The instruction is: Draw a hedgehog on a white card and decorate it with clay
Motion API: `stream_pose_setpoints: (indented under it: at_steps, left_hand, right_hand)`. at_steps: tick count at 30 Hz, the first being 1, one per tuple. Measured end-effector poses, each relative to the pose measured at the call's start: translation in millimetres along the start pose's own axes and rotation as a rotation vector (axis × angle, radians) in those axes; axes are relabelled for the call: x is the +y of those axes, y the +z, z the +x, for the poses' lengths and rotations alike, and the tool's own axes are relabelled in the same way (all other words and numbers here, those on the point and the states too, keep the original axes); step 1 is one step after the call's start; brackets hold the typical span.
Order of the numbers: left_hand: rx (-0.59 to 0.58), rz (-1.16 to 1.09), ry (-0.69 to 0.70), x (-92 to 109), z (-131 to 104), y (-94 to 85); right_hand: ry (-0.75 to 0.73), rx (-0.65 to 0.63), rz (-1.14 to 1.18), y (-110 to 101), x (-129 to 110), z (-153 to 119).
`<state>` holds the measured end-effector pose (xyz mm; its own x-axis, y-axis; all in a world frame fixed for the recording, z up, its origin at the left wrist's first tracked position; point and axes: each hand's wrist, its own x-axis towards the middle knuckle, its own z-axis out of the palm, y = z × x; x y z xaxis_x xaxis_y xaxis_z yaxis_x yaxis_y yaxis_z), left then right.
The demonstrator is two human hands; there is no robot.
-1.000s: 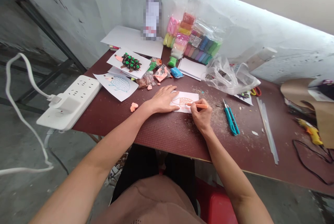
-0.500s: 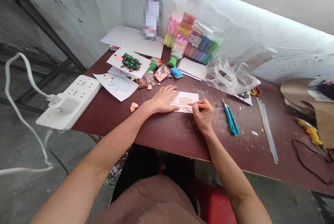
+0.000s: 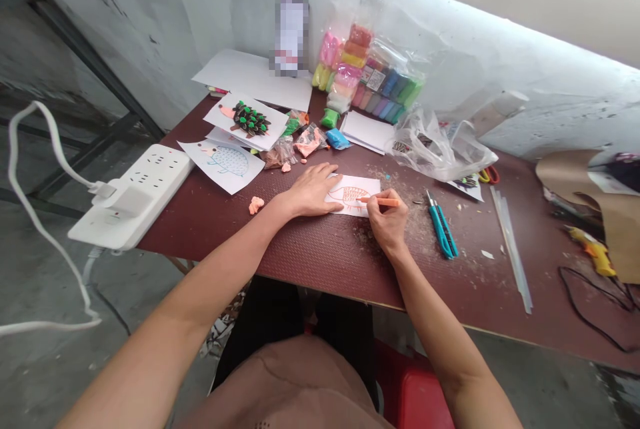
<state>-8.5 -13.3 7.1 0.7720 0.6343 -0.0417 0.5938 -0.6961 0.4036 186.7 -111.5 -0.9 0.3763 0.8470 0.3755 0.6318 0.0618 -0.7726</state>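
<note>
A small white sheet of paper (image 3: 373,184) lies on the dark red table, bearing an orange line drawing of a rounded animal filled with short strokes. My left hand (image 3: 314,190) rests flat across its left part, fingers stretched out. Pinched in my right hand (image 3: 388,219) is an orange marker (image 3: 387,202), its tip touching the drawing. A lump of peach modelling clay (image 3: 257,205) sits left of my left hand. To the right of my right hand lies a teal utility knife (image 3: 442,228).
At the left edge stands a white power strip (image 3: 135,199); finished hedgehog pictures (image 3: 247,121) lie behind it. Packs of coloured clay (image 3: 385,86) lean on the wall. A plastic bag (image 3: 440,149), clear glue sticks (image 3: 513,249) and a yellow glue gun (image 3: 595,252) are rightward.
The marker tip has shifted very slightly left on the drawing, with my right hand. My left hand stays in place on the paper.
</note>
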Motion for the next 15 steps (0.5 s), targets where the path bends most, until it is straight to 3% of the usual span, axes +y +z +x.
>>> stream_pose_setpoints:
  at_steps: [15]
  left_hand:
    - [0.002, 0.001, -0.005, 0.4, -0.3, -0.3]
  right_hand:
    - [-0.013, -0.009, 0.046, -0.7, -5.6, -0.8]
